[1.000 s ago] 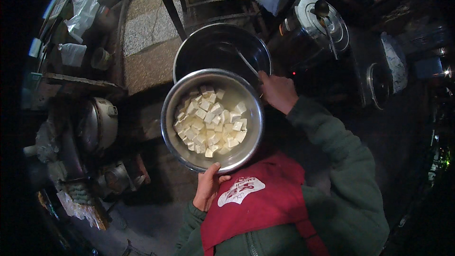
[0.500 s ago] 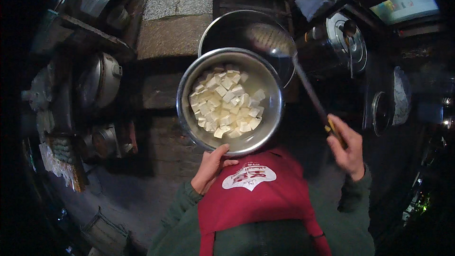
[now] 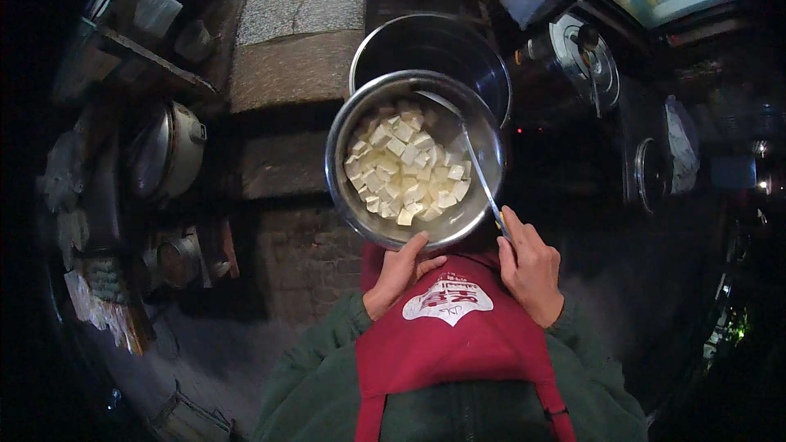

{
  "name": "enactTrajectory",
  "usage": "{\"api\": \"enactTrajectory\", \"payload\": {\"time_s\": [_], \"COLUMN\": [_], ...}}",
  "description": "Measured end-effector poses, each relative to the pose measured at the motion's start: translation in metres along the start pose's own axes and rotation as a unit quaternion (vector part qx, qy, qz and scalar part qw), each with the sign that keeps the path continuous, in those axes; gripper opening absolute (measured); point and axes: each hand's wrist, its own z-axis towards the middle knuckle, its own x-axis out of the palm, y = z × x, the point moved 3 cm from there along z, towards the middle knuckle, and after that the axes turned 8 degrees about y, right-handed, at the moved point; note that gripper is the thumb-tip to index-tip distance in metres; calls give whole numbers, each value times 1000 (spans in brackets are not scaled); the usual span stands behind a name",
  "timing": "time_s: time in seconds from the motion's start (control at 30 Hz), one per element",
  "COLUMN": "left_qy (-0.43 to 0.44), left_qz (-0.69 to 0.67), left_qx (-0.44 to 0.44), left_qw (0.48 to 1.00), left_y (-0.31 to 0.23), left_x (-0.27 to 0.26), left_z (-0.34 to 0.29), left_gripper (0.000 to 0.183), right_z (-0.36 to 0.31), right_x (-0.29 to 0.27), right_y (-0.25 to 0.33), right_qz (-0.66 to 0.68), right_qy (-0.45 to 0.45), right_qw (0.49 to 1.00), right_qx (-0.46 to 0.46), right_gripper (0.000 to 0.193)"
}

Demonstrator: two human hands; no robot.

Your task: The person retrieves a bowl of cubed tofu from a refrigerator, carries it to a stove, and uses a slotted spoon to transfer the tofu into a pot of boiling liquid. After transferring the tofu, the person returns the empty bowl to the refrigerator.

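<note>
"Two hands, both occupied. What does the left hand [image 3: 399, 274] have?"

"Grasps the near rim of the steel bowl [image 3: 471, 214]: thumb over the lip, other fingers outside, partly hidden. Likely chosen to steady the bowl just in front of the apron [image 3: 446, 307] and keep fingers out of the liquid."

"Contents?"

"White cubes [image 3: 405, 168], tofu by the look, heaped in cloudy liquid, mostly left of centre. Bare steel along the right wall."

"And the right hand [image 3: 530, 270]?"

"Wrapped round the handle end of a long scoop [image 3: 481, 170]. Shaft slants across the bowl's right side; head at the far side, behind the cubes. That line probably spares soft pieces from being crushed."

"Deep pot [image 3: 446, 45] beyond?"

"Directly past the bowl, which hides its near edge from this view. Set so, presumably, because both vessels then fall within the scoop's reach. Whether the bowl leans on the pot's rim: cannot tell. Underside out of sight."
</note>
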Motion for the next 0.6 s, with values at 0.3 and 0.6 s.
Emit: {"api": "enactTrajectory", "payload": {"time_s": [0.3, 0.6], "left_qy": [21, 29], "left_qz": [-14, -43], "left_qx": [3, 18], "left_qw": [1000, 998], "left_y": [1, 5], "left_x": [-6, -6], "left_z": [4, 9], "left_gripper": [40, 41], "right_z": [0, 18], "right_x": [-68, -82], "right_y": [23, 62], "right_qz": [-187, -381], "right_qy": [54, 138], "right_qw": [981, 914], "right_qx": [3, -26], "right_gripper": [54, 53]}}
